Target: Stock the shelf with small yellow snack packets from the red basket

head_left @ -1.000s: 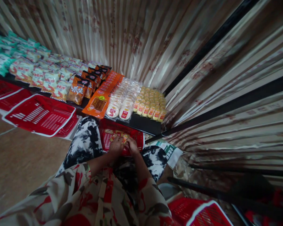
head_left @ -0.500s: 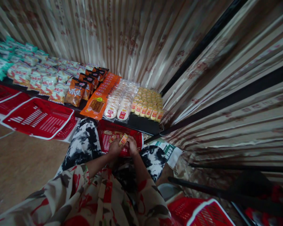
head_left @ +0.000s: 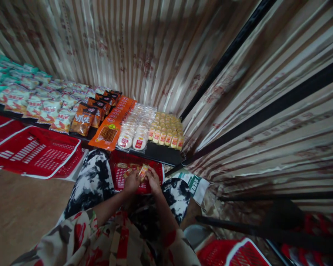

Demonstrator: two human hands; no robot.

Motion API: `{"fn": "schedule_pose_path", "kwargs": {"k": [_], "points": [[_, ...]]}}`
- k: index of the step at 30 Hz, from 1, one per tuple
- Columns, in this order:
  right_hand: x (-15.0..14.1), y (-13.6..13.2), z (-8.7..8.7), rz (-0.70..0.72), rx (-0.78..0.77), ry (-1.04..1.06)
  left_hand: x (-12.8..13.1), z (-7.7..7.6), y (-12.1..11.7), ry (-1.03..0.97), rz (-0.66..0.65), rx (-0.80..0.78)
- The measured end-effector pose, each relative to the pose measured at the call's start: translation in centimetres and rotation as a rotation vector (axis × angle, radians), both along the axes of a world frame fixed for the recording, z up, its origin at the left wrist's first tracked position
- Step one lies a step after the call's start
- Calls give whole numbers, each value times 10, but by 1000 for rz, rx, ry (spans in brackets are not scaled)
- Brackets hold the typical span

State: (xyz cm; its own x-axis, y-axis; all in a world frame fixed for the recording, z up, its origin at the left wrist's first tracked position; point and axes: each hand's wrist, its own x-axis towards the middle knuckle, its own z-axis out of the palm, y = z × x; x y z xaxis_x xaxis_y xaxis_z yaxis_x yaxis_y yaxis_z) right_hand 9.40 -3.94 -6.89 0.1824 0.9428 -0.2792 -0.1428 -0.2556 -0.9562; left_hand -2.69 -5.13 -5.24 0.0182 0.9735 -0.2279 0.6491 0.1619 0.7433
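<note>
Over a red basket between my knees, a small yellow snack packet with an orange-red label is pinched between my two hands. My left hand grips its left side, fingers closed. From the right, my right hand has its fingers pressed on the packet's other side. A few similar packets lie in the basket, partly hidden by my left hand. Just beyond, rows of the same yellow packets stand on a black shelf.
Left of the yellow packets are white round crackers, an orange bag, brown-orange bags and white bags. More red baskets stand at left and lower right. Black poles cross before a striped curtain.
The view has shifted, so the shelf and baskets sit further left and lower. My right hand's fingers are now more plainly on the packet, which is tilted more upright.
</note>
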Motion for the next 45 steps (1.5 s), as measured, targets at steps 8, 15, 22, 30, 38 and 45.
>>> {"fn": "schedule_pose_path", "kwargs": {"k": [8, 15, 22, 30, 38, 45], "points": [[-2, -10, 12, -137, 137, -176, 4, 0, -2, 14, 24, 148], [-4, -14, 35, -99, 241, -308, 9, 10, 0, -105, 36, 288], [1, -9, 47, -107, 318, -430, 15, 38, 10, -172, 28, 383], [13, 5, 65, -181, 400, -593, 27, 59, 29, -192, -14, 440], [26, 18, 94, -332, 415, -731, 58, 83, 61, -217, -81, 430], [39, 24, 75, -326, 477, -922, 88, 84, 86, -184, -95, 307]]}}
